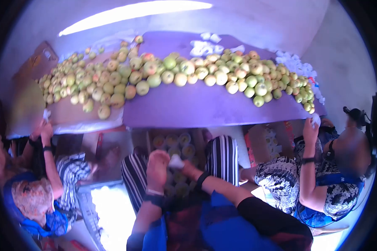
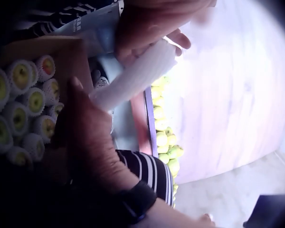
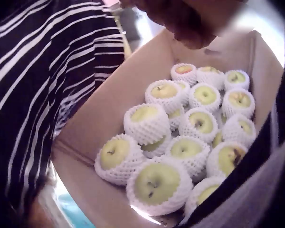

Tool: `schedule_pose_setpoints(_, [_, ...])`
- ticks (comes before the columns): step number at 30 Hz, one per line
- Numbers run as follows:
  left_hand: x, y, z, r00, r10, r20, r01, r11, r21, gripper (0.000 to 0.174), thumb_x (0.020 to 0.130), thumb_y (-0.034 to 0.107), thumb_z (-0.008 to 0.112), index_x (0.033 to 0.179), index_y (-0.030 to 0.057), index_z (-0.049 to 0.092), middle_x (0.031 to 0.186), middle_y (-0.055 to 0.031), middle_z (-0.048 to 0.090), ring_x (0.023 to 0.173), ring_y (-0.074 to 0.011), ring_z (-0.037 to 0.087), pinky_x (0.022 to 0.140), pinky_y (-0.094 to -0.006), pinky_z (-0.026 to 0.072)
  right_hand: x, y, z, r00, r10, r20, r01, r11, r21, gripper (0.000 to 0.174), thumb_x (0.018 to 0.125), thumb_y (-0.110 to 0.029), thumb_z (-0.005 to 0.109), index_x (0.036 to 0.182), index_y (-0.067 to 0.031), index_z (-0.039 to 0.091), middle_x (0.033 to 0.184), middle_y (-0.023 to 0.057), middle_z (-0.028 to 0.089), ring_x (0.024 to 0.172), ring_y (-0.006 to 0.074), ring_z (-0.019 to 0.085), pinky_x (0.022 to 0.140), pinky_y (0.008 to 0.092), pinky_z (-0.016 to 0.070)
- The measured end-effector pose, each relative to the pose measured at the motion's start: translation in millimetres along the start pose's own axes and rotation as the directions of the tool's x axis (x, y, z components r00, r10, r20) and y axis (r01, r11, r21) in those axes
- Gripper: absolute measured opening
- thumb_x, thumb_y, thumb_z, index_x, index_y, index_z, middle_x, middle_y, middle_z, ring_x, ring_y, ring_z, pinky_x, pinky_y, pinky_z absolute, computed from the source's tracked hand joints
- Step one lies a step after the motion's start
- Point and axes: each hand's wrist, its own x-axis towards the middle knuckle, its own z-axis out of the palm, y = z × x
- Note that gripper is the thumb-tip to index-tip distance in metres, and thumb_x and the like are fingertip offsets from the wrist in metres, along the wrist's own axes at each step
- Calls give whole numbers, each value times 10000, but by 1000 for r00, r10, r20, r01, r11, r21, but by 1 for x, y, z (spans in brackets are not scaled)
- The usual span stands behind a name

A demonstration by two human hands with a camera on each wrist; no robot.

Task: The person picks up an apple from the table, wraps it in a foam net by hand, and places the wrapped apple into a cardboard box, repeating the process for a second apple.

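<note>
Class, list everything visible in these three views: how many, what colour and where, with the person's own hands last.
Table: one, purple, ahead of the person.
Loose apples: many, yellow-green, some reddish, heaped along the table.
Spare foam nets: a heap, white, table's far edge.
Cardboard box: one, brown, between the person's knees.
Netted apples: over a dozen showing, green in white nets, in the box.
Other people: two, patterned clothes, seated at either side.
Foam net: one, white, held between both hands.
Left hand: grips one end of it, above the box.
Right hand: grips its other end.
</note>
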Motion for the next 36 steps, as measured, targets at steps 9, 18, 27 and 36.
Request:
schedule_pose_setpoints(9, [0, -17, -18, 981, -182, -68, 192, 871, 451, 187, 790, 113, 545, 963, 46, 523, 875, -17, 560, 799, -102, 524, 721, -242, 414, -15, -34, -31, 993, 91, 72, -88, 995, -50, 236, 739, -270, 530, 902, -112, 596, 862, 169, 597, 841, 345, 557, 710, 399, 454])
schedule_pose_setpoints(18, [-1, -13, -15, 961, -260, 98, 150, 783, 603, 308, 657, -17, 523, 959, 42, 503, 888, -26, 537, 824, -109, 529, 749, -249, 425, -11, -26, -29, 988, 117, 101, -101, 983, -152, 242, 736, -285, 532, 897, -119, 603, 868, 160, 601, 846, 340, 559, 710, 412, 448])
schedule_pose_setpoints(27, [-1, -17, -19, 991, -130, 21, 62, 599, 798, 277, 664, 15, 576, 932, 34, 506, 802, -22, 547, 741, -99, 528, 681, -243, 441, -10, -25, -26, 983, 144, 111, -121, 974, -192, 258, 745, -297, 517, 877, -95, 610, 879, 177, 591, 854, 351, 550, 718, 404, 447])
schedule_pose_setpoints(36, [1, -21, -25, 980, 131, 150, -174, 190, 966, 138, 696, 104, 614, 778, 5, 564, 697, -58, 571, 630, -112, 544, 588, -249, 442, -5, -10, -15, 1000, 14, 12, -14, 1000, -25, 245, 733, -285, 535, 880, -104, 610, 870, 173, 593, 826, 350, 559, 701, 406, 453])
